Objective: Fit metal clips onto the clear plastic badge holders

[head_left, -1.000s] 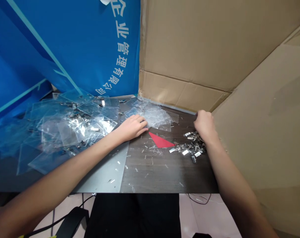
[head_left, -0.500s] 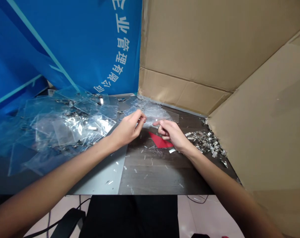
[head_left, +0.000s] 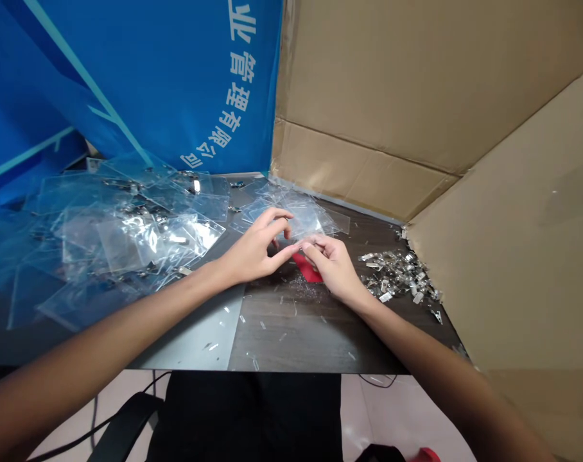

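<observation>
My left hand is over the middle of the table, its fingers spread and curved, with the thumb reaching to the fingertips of my right hand. My right hand is closed in a pinch; whatever small thing sits between its thumb and forefinger is too small to make out. Just beneath both hands lies a red piece, partly covered by the right hand. Behind them is a stack of clear plastic sleeves. To the right of my right hand is a heap of metal clips.
A large spread pile of clear plastic sleeves with clips covers the left of the table. Small clear strips are scattered near the front edge. A blue printed panel and a cardboard wall close off the back; cardboard also stands at the right.
My left hand's fingers have spread apart, and its thumb now meets my right fingertips. My right hand has gone from a pointing finger to a pinch, closer to the left.
</observation>
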The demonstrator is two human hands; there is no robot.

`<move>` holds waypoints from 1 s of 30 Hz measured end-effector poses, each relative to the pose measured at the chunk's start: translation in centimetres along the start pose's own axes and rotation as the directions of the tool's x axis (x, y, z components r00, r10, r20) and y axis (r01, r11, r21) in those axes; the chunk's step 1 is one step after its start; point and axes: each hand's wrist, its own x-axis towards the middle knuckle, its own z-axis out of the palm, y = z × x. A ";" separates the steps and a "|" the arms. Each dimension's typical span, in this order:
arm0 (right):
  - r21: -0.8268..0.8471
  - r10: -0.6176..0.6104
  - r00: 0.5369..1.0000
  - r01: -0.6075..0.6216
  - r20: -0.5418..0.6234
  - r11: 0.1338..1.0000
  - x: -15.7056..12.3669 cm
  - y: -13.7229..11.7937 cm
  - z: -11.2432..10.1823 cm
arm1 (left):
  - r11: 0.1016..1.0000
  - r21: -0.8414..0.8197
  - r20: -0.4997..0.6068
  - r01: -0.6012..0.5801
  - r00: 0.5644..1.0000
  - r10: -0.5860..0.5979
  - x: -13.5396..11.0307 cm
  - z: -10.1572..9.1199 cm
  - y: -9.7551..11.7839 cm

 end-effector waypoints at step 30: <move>0.104 0.042 0.999 -0.041 -0.012 0.994 -0.4 -0.4 0.2 | 0.993 -0.099 0.036 0.059 0.998 -0.055 -0.2 -0.7 -0.2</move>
